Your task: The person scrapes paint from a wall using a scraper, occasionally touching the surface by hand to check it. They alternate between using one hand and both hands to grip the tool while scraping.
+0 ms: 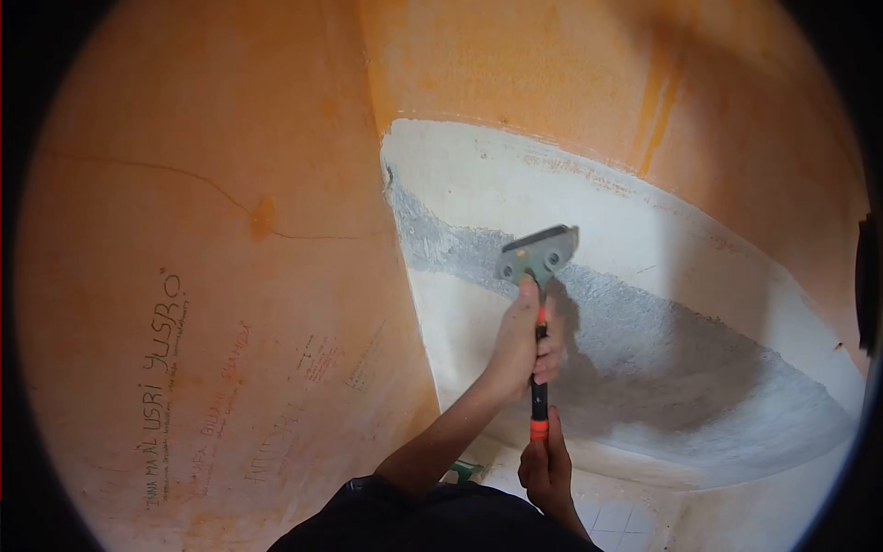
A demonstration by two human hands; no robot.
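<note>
The fingers of the left hand [520,345] are curled tight round the upper part of the scraper [539,304] handle, thumb stretched up along the shaft toward the head, while the right hand [544,465] is closed round the bottom of the handle just under the orange band, so both hands are wrapped shut on the one tool. The handle runs nearly straight up between them, black with orange at the grip, and its wide grey blade head lies flat against the wall, tilted a little with its right corner higher. It sits right on the edge where white paint [552,189] meets the bare grey band of plaster [644,340] already stripped clean. I'd judge the person is in the middle of a scraping stroke, working the paint off in strips across that pale panel. The next push, to my eye, wants the blade kept flat and firm pressure from the upper hand so it bites under the white coat above rather than skating over it. To the left stands the orange wall [212,276], cracked and scribbled with handwriting.
</note>
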